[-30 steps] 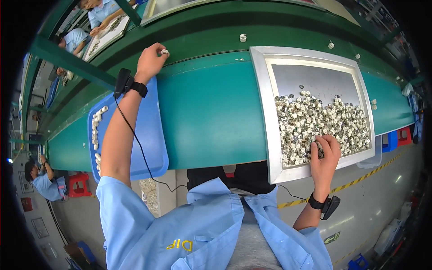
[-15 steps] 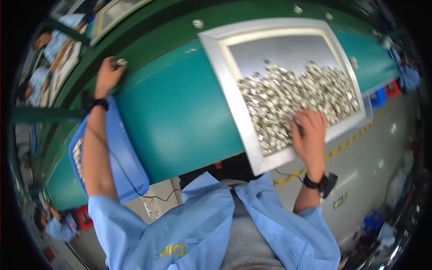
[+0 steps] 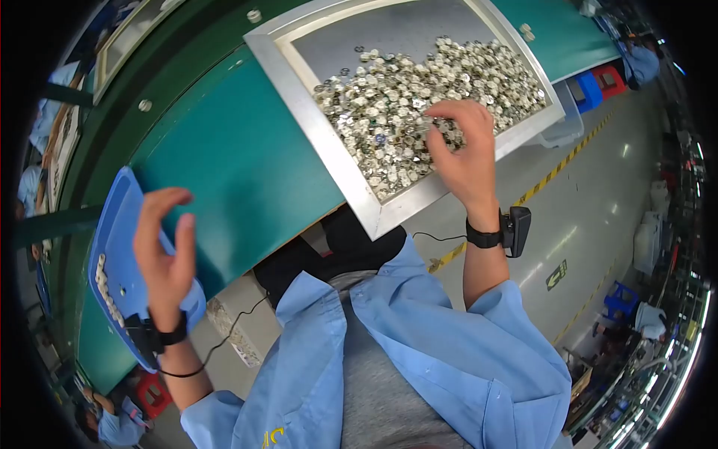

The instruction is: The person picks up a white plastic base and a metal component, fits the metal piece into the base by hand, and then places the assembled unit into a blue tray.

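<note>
My left hand (image 3: 164,243) hovers above a blue plastic tray (image 3: 196,299), thumb and fingers apart with nothing visible between them. Several small white parts (image 3: 108,292) lie in a row along that tray's left side. On the right, my right hand (image 3: 467,150) hangs over a heap of small white and metallic parts (image 3: 404,101). Its fingers curve toward the thumb with a gap through which the heap shows. The heap lies in a shallow tray with a wide silver frame (image 3: 321,153). A single white part (image 3: 145,105) sits on the dark green ledge at the left.
A teal belt surface (image 3: 224,150) runs beneath both trays. Another white part (image 3: 254,15) rests on the far ledge, and a pair of pale parts (image 3: 527,31) lies right of the framed tray. A thin black cable (image 3: 224,340) trails from my left wrist. Co-workers sit further off.
My left hand has come back from the far ledge toward me, leaving a white part there. My right hand remains over the heap, its thumb and fingers now further apart. The view has shifted.
</note>
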